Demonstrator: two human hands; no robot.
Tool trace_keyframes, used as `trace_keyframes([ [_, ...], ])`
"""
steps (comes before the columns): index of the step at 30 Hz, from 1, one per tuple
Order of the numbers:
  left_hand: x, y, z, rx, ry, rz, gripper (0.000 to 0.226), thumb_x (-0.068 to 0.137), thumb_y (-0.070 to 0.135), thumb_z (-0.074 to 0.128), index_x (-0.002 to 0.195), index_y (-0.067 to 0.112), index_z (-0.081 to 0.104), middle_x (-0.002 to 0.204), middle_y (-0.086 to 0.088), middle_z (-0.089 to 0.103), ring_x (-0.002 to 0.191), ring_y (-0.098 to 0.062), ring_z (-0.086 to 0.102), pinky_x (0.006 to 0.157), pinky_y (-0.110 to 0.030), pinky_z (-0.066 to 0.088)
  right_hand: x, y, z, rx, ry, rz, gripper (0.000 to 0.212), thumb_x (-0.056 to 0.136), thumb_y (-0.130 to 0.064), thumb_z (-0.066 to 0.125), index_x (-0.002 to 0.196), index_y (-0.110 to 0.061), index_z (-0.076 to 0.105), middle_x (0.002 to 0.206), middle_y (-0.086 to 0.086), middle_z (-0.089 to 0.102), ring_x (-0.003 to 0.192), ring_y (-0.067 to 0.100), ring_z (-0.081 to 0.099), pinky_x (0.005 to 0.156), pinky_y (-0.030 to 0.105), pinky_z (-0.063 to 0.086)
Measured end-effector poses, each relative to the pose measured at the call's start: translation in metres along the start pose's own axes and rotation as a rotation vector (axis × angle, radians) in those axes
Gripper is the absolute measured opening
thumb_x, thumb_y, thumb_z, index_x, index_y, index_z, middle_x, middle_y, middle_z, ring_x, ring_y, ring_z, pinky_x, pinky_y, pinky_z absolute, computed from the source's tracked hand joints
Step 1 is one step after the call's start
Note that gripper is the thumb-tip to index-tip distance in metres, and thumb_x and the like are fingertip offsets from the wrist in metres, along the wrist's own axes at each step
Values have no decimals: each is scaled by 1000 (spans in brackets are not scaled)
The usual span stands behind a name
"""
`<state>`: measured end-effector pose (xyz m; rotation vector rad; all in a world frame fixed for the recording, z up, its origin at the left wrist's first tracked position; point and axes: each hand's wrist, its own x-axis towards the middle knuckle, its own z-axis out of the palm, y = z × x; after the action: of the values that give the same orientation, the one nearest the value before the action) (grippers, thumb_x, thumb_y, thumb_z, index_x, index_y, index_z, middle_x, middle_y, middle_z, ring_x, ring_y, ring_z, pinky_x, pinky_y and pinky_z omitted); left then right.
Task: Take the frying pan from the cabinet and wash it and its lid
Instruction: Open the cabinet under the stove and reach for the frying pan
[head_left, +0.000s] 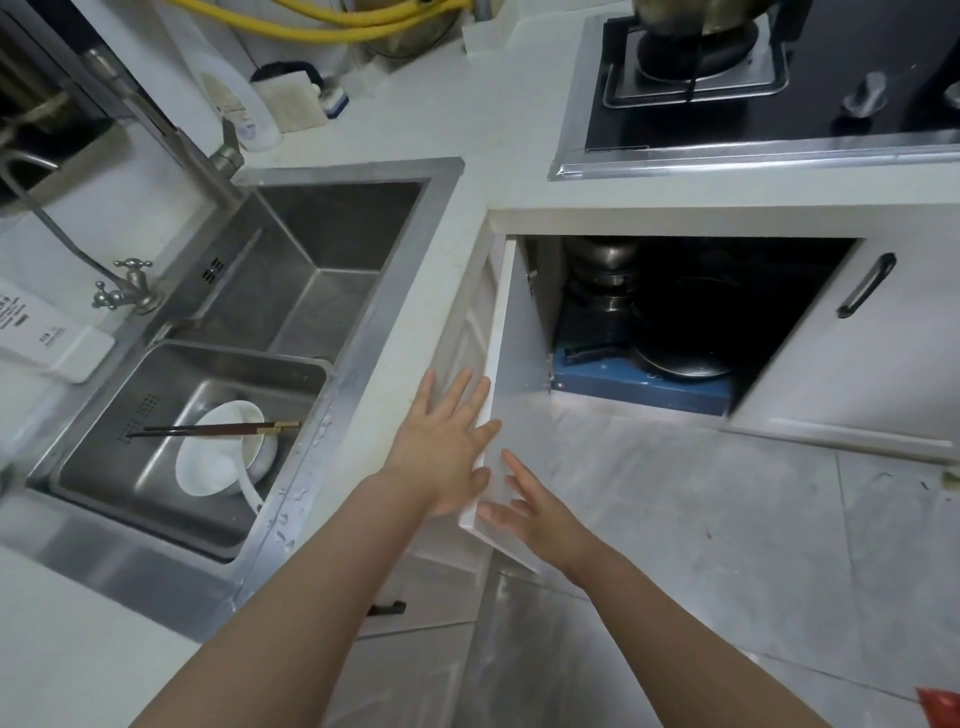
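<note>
The white cabinet door (519, 364) under the counter stands swung open toward me. My left hand (447, 441) lies flat against the door's outer face with straight fingers. My right hand (524, 506) touches the door's inner face near its lower edge, fingers spread. Inside the dark cabinet sits a black frying pan (691, 332) with a rounded glass lid partly visible, resting on a blue box (644, 387). Stacked steel pots (597, 275) stand to the pan's left.
A steel double sink (322, 249) is at the left; its near basin holds a white bowl, plate, spoon and chopsticks (223, 428). A faucet (171, 135), detergent bottle (234, 98) and sponge stand behind. A gas stove (727, 78) carries a pot. The right cabinet door (862, 364) is closed.
</note>
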<state>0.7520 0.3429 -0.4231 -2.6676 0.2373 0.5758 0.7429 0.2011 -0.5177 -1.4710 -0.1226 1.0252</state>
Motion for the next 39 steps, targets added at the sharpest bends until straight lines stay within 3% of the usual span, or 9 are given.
trace_keyframes([
  [12, 7, -2, -13, 176, -89, -3, 56, 96, 42, 34, 148, 21, 32, 162, -5, 1, 148, -28, -18, 117, -57, -13, 14, -7, -6, -529, -25, -38, 68, 93, -45, 45, 149, -24, 14, 157, -4, 22, 142, 16, 25, 113, 28, 22],
  [20, 11, -7, -11, 312, -156, -12, 56, 96, 34, 42, 148, 17, 33, 162, -8, 5, 148, -31, -14, 114, -60, -16, 14, -10, -24, -643, 8, -41, 70, 93, -46, 45, 149, -22, 11, 158, -2, 20, 144, 18, 22, 116, 34, 20],
  [24, 18, -2, -10, 394, -204, -27, 50, 94, 30, 46, 142, 14, 43, 160, -16, 11, 148, -37, -10, 115, -62, -12, 7, -10, -46, -673, 45, -17, 68, 93, -45, 45, 149, -22, 13, 157, 0, 22, 143, 21, 23, 117, 37, 21],
  [30, 41, 41, -12, 141, -162, -104, 44, 97, 26, 36, 139, 13, 43, 151, -15, 33, 147, -36, 8, 115, -61, -9, -8, -13, -98, -871, 108, 51, 61, 95, -42, 43, 146, -14, 23, 151, 8, 33, 139, 26, 32, 114, 40, 28],
  [34, 68, 90, -22, -81, -174, -104, 40, 97, 31, 35, 133, 15, 46, 134, -8, 52, 133, -29, 39, 119, -53, 5, -22, -11, -138, -1001, 144, 69, 53, 95, -41, 43, 138, -12, 35, 143, 10, 43, 131, 27, 40, 108, 41, 35],
  [39, 99, 145, -32, -315, -215, -137, 43, 96, 44, 36, 127, 18, 51, 130, -5, 58, 124, -25, 51, 112, -41, 25, -38, -9, -193, -1087, 139, 128, 56, 95, -43, 41, 142, -14, 31, 145, 8, 41, 131, 27, 40, 107, 39, 36],
])
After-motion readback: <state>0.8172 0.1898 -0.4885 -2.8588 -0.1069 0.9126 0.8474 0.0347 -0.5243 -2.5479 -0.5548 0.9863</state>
